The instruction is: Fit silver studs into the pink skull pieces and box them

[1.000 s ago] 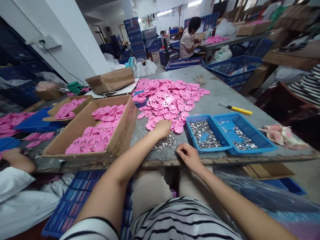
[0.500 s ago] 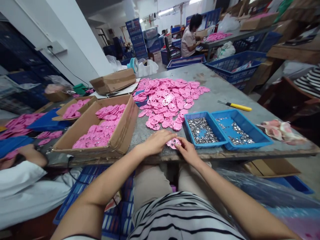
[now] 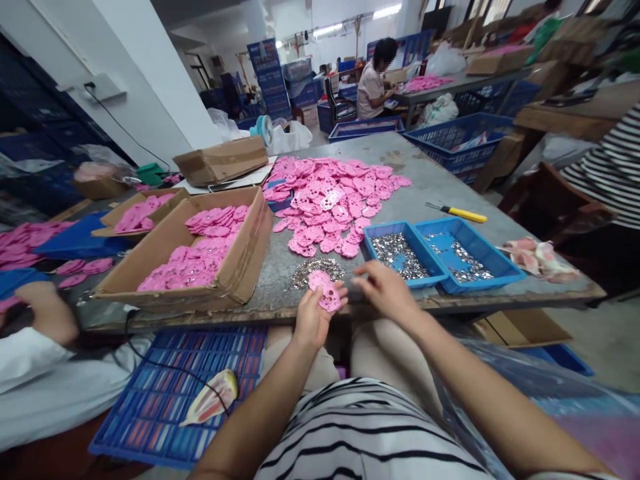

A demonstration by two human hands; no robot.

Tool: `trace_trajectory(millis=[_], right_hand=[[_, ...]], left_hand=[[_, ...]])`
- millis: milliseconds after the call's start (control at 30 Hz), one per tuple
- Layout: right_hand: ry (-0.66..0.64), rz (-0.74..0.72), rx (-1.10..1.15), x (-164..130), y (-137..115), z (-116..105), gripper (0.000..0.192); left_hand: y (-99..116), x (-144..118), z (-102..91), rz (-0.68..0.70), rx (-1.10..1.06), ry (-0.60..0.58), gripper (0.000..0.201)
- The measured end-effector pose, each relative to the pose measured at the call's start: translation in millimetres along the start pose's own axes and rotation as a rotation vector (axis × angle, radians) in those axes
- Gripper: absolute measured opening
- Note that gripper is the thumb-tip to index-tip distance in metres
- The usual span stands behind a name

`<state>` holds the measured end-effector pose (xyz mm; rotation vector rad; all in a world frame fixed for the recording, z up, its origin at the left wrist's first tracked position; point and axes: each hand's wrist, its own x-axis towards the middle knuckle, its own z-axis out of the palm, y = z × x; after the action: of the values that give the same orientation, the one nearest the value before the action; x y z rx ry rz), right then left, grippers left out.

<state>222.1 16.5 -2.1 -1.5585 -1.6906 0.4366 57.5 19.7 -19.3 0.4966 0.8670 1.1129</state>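
My left hand (image 3: 311,319) holds a pink cut-out piece (image 3: 325,291) up at the table's front edge. My right hand (image 3: 384,288) hovers just right of it, fingertips pinched together; whether they hold anything is too small to tell. A small heap of silver studs (image 3: 310,271) lies on the table right behind the piece. Further back spreads a big pile of pink pieces (image 3: 335,200). Two blue trays (image 3: 465,257) with silver studs sit to the right of my hands.
A cardboard box (image 3: 240,267) of pink pieces stands at the left, another box (image 3: 220,160) behind it. A yellow-handled knife (image 3: 457,213) lies beyond the trays. A blue crate (image 3: 170,393) sits below the table. Another person's arm (image 3: 45,313) rests at far left; one person sits at a far table.
My left hand took a pink piece from the pile, pulled it to the table's edge and lifted it. My right hand moved up beside it.
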Motion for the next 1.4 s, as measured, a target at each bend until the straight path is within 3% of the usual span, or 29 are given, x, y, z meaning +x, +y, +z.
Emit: trace_trajectory(millis=[67,167,233,367,800,1033,1100,1167,1267,1400], right_hand=[[0.065,0.118,-0.290,19.2,8.1,-27.9,0.021],[-0.146,0.370,-0.633,40.8,21.5,-51.5,0.024],[-0.247,0.438,-0.691,46.4,28.2,-53.1,0.020],[-0.249,0.447,-0.691,45.1,37.0,-44.7,0.019],[-0.077,0.376,-0.537,42.6,51.9,-48.7,0.011],[0.132,0.256,-0.123,30.8,40.7,-50.8,0.010],[0.078,0.159,0.015,21.7,28.4,-42.2,0.010],[-0.065,0.080,0.107,11.2,14.2,-28.1,0.011],[-0.233,0.016,0.117,-2.6,-2.4,-4.6,0.013],[-0.264,-0.019,0.043,-12.7,-9.0,13.7,0.017]], left_hand=[[5.3,-1.2,-3.8,-0.037,0.035,0.019,0.017],[8.1,-5.5,-8.0,-0.055,0.071,-0.015,0.017],[6.1,-9.3,-9.0,-0.071,0.072,-0.043,0.020],[1.2,-13.5,-9.6,-0.071,0.058,-0.064,0.024],[-2.0,-11.1,-8.0,-0.086,0.081,-0.063,0.032],[-2.7,-12.0,-8.1,-0.051,0.124,-0.092,0.050],[-3.6,-12.2,-5.1,-0.016,0.175,-0.090,0.051],[-5.2,-12.6,-0.6,0.024,0.224,-0.081,0.049],[-8.7,-12.9,5.5,0.075,0.271,-0.048,0.045],[-14.3,-12.2,5.7,0.103,0.309,0.027,0.042]])
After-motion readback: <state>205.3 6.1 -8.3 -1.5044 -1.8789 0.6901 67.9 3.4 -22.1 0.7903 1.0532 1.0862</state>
